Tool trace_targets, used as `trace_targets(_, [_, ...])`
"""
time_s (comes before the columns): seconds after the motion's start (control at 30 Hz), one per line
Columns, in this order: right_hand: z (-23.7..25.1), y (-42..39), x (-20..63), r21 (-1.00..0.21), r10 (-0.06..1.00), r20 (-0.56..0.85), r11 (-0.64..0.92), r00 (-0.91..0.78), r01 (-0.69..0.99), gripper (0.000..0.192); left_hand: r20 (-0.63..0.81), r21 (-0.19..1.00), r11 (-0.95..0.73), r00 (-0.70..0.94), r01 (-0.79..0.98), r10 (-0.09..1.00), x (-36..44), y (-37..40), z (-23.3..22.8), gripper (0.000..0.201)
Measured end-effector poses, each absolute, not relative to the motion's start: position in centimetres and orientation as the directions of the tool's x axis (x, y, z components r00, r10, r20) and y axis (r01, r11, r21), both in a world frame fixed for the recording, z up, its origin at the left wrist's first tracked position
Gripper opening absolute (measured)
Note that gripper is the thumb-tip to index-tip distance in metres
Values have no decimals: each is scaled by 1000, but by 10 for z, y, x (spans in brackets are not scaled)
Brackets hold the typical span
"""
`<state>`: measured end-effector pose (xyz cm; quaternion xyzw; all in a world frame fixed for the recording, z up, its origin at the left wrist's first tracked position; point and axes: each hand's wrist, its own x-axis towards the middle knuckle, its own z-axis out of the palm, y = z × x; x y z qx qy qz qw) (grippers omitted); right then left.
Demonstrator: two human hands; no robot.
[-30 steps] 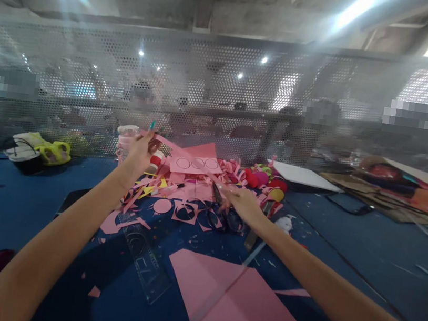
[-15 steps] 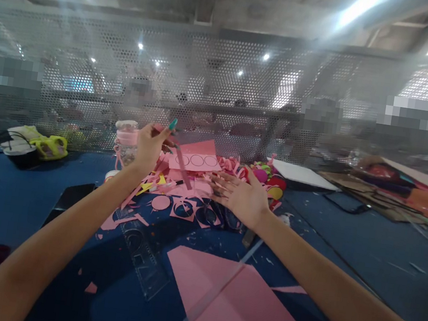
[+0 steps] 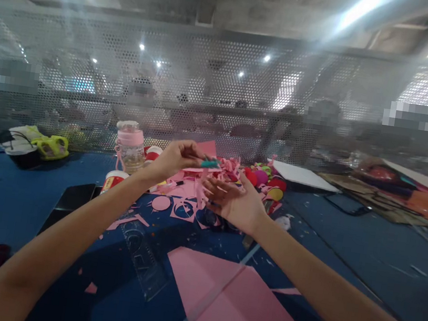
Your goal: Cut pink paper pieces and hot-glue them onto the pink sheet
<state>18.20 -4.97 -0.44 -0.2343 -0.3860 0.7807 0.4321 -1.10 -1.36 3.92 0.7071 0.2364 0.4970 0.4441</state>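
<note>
My left hand (image 3: 182, 160) is pinched closed over the pile of pink scraps, gripping a pink paper strip (image 3: 200, 193) that hangs down. A teal spot (image 3: 209, 163) shows at its fingertips; whether it is a nail or a small object I cannot tell. Beside the strip, my right hand (image 3: 237, 202) has its fingers apart and slightly bent, the fingertips close to it. Behind the left hand, a pink card (image 3: 205, 147) is partly covered. Below lie a pink paper disc (image 3: 160, 203) and a pink square with a round hole (image 3: 176, 215).
A large pink sheet (image 3: 242, 297) lies in front, with a clear strip (image 3: 215, 291) across it. Left of it is a transparent stencil ruler (image 3: 144, 262). A pink-lidded bottle (image 3: 129, 140) and a yellow bag (image 3: 52, 147) stand left. A white board (image 3: 303, 176) rests right, before a perforated metal screen (image 3: 216, 86).
My left hand has moved right and lower with the pink strip, close to my right hand. The right hand's fingers have bent from a flatter spread. Cups behind the left arm now show.
</note>
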Motion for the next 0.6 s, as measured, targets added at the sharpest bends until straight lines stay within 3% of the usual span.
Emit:
trace_targets(0.13, [-8, -48, 177, -727, 851, -120, -426, -511, -539, 41, 248, 942, -336, 715, -19, 654, -10, -23, 40, 22])
trace_targets(0.3, [-14, -42, 177, -710, 888, -188, -419, -420, -566, 17, 81, 975, -220, 861, 36, 502, -8, -24, 31, 14])
trace_targets(0.4, [-20, -37, 176, -704, 923, -170, -358, -345, -613, 14, -78, 977, -158, 929, 144, 360, -9, -21, 27, 17])
trace_targets(0.5, [-28, -30, 177, -692, 953, -134, -286, -272, -663, 19, -109, 963, -201, 945, 177, 307, -9, -20, 24, 32])
trace_targets(0.6, [-37, -22, 179, -683, 964, -101, -247, -246, -687, 23, -17, 932, -331, 932, 146, 363, -7, -22, 22, 44])
